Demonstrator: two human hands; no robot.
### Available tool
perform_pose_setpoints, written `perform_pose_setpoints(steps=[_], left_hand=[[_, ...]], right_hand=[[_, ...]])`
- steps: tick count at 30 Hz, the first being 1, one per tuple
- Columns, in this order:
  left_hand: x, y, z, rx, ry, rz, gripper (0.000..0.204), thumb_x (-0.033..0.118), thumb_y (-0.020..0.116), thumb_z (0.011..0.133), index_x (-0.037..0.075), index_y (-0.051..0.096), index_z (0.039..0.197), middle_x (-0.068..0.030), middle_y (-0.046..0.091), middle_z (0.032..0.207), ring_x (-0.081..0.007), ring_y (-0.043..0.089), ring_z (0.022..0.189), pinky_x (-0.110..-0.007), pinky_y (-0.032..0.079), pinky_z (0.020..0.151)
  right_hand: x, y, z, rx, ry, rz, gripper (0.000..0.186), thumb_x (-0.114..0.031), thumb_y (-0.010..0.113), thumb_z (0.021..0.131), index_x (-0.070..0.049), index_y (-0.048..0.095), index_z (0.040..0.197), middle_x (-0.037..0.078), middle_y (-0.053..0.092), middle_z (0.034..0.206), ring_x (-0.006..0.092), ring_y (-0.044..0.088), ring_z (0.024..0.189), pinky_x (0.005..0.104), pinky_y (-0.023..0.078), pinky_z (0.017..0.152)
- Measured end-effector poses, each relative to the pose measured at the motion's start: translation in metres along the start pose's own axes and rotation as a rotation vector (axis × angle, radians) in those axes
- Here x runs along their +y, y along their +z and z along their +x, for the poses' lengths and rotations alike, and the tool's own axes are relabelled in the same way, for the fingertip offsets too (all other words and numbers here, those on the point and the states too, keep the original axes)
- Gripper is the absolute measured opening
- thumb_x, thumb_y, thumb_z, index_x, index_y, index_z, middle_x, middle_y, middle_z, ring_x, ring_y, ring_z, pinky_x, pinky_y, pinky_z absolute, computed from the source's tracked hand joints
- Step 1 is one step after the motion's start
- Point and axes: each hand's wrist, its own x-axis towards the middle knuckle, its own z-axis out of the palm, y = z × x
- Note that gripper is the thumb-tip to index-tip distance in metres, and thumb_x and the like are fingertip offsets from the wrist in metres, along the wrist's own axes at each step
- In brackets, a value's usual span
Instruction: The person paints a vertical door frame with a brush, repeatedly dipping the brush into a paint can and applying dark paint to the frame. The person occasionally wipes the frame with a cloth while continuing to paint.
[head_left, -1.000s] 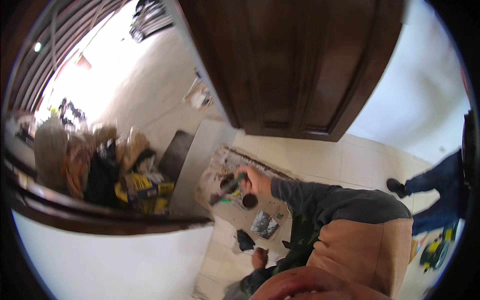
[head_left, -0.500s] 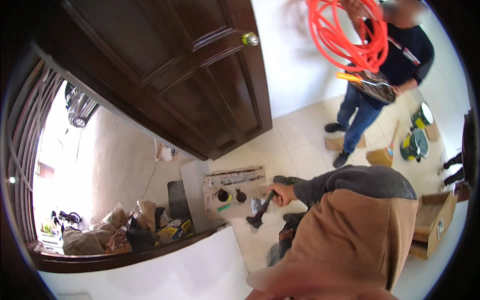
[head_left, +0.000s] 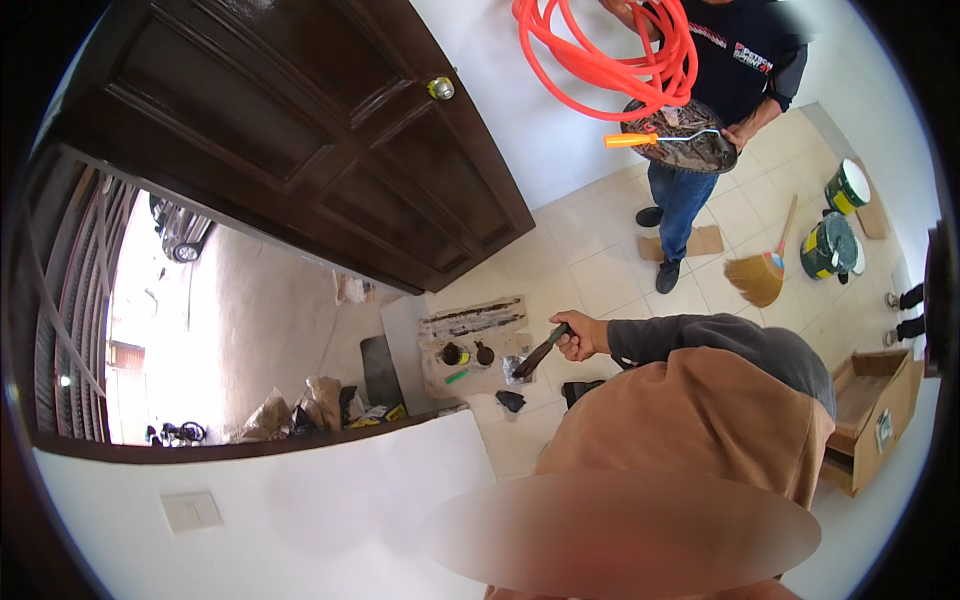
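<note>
My right hand (head_left: 578,338), in a dark grey sleeve, is closed on a green-handled paintbrush (head_left: 537,355) with dark bristles. The bristles point down over a silvery patch (head_left: 511,363) at the edge of a paint-stained cardboard sheet (head_left: 436,385). On that sheet stand an open can (head_left: 452,354) and a smaller dark round item (head_left: 485,354), with a green strip (head_left: 456,376) beside them. A black scrap (head_left: 510,400) lies on the tiles just below. My left hand is hidden from view, and my brown-clad body fills the lower middle.
A co-worker (head_left: 680,195) holds a red hose coil (head_left: 565,70) and a dark tray with an orange-handled roller (head_left: 630,141). Around are a dark door (head_left: 300,120), a broom (head_left: 755,280), buckets (head_left: 828,248), a cardboard box (head_left: 870,410), and sacks (head_left: 320,400) outside the doorway.
My view has swung, bringing the co-worker and buckets fully in. My right hand has lifted the brush away from the cans toward the silvery patch. My left hand has gone out of sight.
</note>
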Motion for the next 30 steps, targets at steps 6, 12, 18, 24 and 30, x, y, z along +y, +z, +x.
perform_pose_setpoints(steps=[6,12,18,24,30], left_hand=[[0.022,0.042,-0.021,-0.018,-0.055,-0.084,0.047,0.046,0.06,0.098,0.002,0.072,0.089,-0.0158,0.074,0.084,-0.0346,0.073,0.077,-0.046,0.057,0.073],[0.022,0.086,-0.057,-0.038,-0.078,-0.141,0.047,0.046,0.059,0.098,0.002,0.072,0.089,-0.0153,0.074,0.083,-0.0337,0.073,0.075,-0.045,0.057,0.072],[-0.007,0.123,-0.081,-0.064,-0.068,-0.179,0.048,0.046,0.058,0.099,0.002,0.072,0.089,-0.0148,0.074,0.083,-0.0327,0.074,0.074,-0.044,0.057,0.071],[-0.049,0.157,-0.099,-0.059,-0.139,-0.289,0.048,0.046,0.057,0.099,0.002,0.072,0.089,-0.0143,0.074,0.083,-0.0318,0.074,0.072,-0.043,0.057,0.07],[-0.059,0.173,-0.117,-0.051,-0.275,-0.41,0.049,0.047,0.056,0.1,0.002,0.072,0.089,-0.0137,0.074,0.082,-0.0308,0.074,0.071,-0.043,0.058,0.069]], right_hand=[[0.01,-0.081,-0.06,-0.093,-0.026,0.076,0.04,-0.042,0.055,0.099,-0.016,0.048,0.07,-0.003,0.042,0.051,0.0077,0.03,0.039,0.027,0.026,0.038],[0.034,-0.143,-0.108,0.006,0.041,0.164,0.04,-0.038,0.056,0.097,-0.014,0.044,0.067,-0.003,0.042,0.05,0.0085,0.03,0.038,0.0277,0.027,0.037],[0.056,-0.166,-0.16,-0.115,0.025,0.214,0.044,-0.036,0.055,0.099,-0.015,0.043,0.062,-0.003,0.043,0.05,0.0078,0.03,0.037,0.0254,0.027,0.036],[0.081,-0.197,-0.199,-0.103,-0.042,0.225,0.039,-0.034,0.056,0.1,-0.014,0.05,0.067,-0.002,0.043,0.049,0.0081,0.032,0.036,0.0241,0.028,0.036],[0.078,-0.238,-0.209,-0.132,-0.015,0.301,0.042,-0.035,0.05,0.101,-0.014,0.046,0.066,-0.002,0.041,0.048,0.0092,0.032,0.035,0.0259,0.029,0.037]])
